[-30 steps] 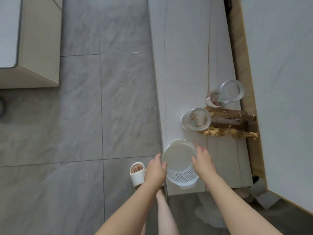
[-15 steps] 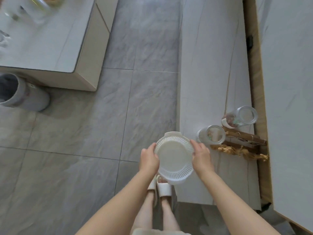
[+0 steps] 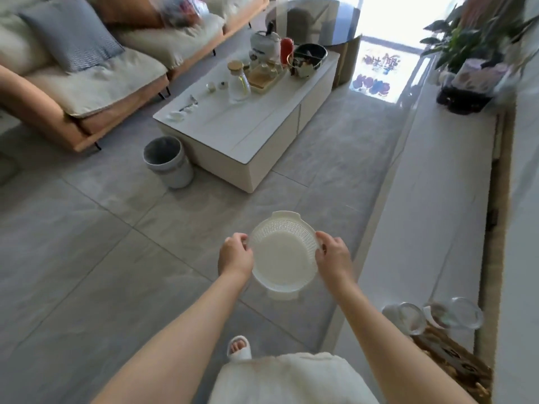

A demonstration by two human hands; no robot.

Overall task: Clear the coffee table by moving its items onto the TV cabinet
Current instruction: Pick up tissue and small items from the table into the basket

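A white perforated plastic basket (image 3: 282, 258) hangs above the floor in front of me, empty. My left hand (image 3: 235, 256) grips its left rim and my right hand (image 3: 333, 256) grips its right rim. The white coffee table (image 3: 250, 132) stands ahead at centre, carrying a glass carafe with a cork lid (image 3: 238, 83), a tea tray with cups (image 3: 266, 73), a kettle (image 3: 264, 45), a red bottle (image 3: 286, 52), a dark bowl (image 3: 308, 58) and small white pieces near its front. The long white TV cabinet (image 3: 431, 205) runs along the right, with two glass jars (image 3: 437, 316) lying at its near end.
A grey waste bin (image 3: 169, 160) stands on the floor at the coffee table's near left corner. A sofa with cushions (image 3: 87, 71) fills the upper left. A potted plant (image 3: 469, 68) sits at the cabinet's far end. Wooden pieces (image 3: 455, 363) lie beside the jars.
The view has swung up from the cabinet top toward the room. The basket has come off the cabinet and is held over the floor, still in both hands.
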